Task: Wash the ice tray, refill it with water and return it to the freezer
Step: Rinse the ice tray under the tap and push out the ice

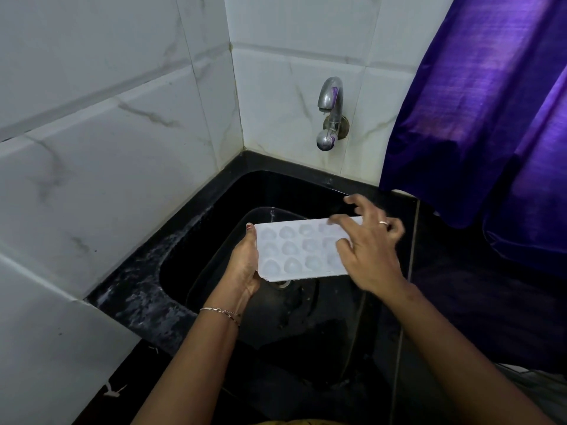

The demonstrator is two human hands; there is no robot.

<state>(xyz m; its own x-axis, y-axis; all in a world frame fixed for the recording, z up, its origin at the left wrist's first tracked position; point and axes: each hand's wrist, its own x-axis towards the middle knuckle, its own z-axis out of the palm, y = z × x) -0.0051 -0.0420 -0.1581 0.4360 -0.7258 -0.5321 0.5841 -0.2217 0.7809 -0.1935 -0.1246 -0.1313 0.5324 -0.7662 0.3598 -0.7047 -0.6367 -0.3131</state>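
A white ice tray with rounded, heart-like cells is held level over the black sink. My left hand grips its left short end, thumb on the rim. Over the tray's right end hovers my right hand, fingers spread and slightly blurred, covering that part of the tray. A ring shows on one finger. The steel tap juts from the tiled wall above the sink, and no water runs from it.
A dark basin or bowl rim lies in the sink under the tray, near the drain. White tiled walls close the left and back. A purple curtain hangs at the right. The black counter beside the sink is wet.
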